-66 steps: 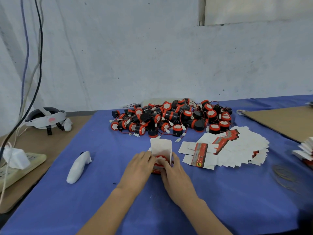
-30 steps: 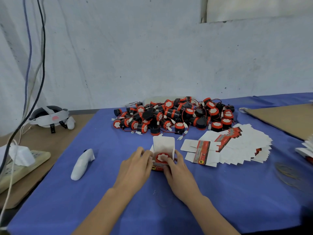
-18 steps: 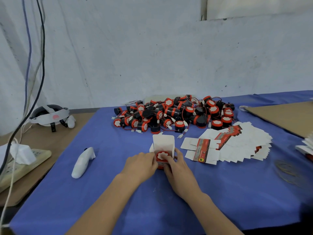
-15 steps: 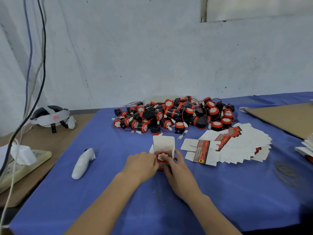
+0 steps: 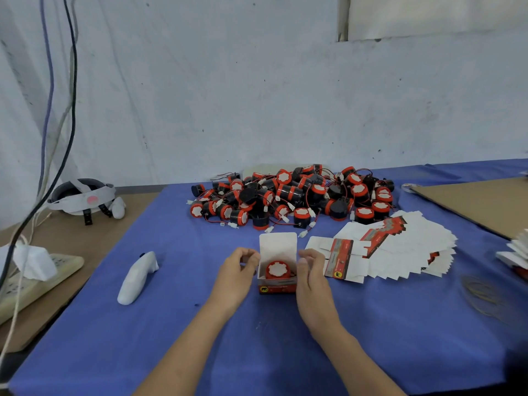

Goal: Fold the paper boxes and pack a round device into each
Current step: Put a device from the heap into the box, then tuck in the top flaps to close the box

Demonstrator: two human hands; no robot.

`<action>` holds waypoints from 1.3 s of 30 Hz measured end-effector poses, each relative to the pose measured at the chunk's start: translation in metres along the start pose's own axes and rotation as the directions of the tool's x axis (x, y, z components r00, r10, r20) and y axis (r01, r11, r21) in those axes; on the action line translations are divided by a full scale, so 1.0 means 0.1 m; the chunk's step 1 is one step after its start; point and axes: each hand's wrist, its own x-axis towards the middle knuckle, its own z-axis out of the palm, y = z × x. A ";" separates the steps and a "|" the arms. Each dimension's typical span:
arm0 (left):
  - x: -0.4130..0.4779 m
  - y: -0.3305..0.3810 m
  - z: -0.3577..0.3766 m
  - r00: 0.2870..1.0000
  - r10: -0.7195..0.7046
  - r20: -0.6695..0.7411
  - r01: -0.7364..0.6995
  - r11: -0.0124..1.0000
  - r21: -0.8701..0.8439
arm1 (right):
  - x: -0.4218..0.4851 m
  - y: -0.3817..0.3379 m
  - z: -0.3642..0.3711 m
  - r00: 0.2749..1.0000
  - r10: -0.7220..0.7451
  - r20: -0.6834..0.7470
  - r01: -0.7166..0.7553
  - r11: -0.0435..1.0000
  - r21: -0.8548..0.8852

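Packing of this one unit looks close to finished. A small white-and-red paper box (image 5: 277, 285) stands on the blue-covered table (image 5: 371, 324) between the two hands. Its white lid flap is upright at the back. A red-and-black round device with a white face (image 5: 277, 270) sits inside, its face showing above the front wall. The right hand (image 5: 313, 278) is curled round the box's right side, thumb at the front corner, gripping it. The left hand (image 5: 235, 277) has its fingers curled just beside the left wall — whether it pinches a side flap or only hovers there I cannot tell.

Risks from here, as I judge them: the device seems to ride a little high, so the lid could meet it and buckle or refuse to tuck in. Its thin wire, which I cannot see here, could get trapped under a flap. Squeezing the light cardboard too hard from one side could skew the walls or tip the box. Behind, the heap of red-and-black round devices (image 5: 288, 195) and the fanned stack of flat white-and-red box blanks (image 5: 400, 247) lie apart from the hands.
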 end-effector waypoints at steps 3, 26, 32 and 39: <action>0.06 -0.01 0.02 0.999 -0.024 0.034 0.024 1.000 -0.003 | 0.03 0.01 -0.01 0.999 0.043 0.030 -0.042 0.999 -0.032; 0.15 -0.14 0.13 0.974 -0.194 0.121 0.217 0.951 -0.222 | 0.13 0.15 0.01 0.996 0.015 0.093 -0.004 0.992 -0.123; 0.05 -0.27 0.12 1.000 -0.013 0.008 0.013 0.999 -0.047 | 0.09 0.12 -0.05 0.991 0.018 0.133 -0.011 0.999 -0.050; -0.14 -0.51 -0.02 0.949 0.229 0.219 -0.250 0.965 0.074 | 0.07 0.18 -0.18 0.944 0.005 0.329 0.039 0.991 -0.128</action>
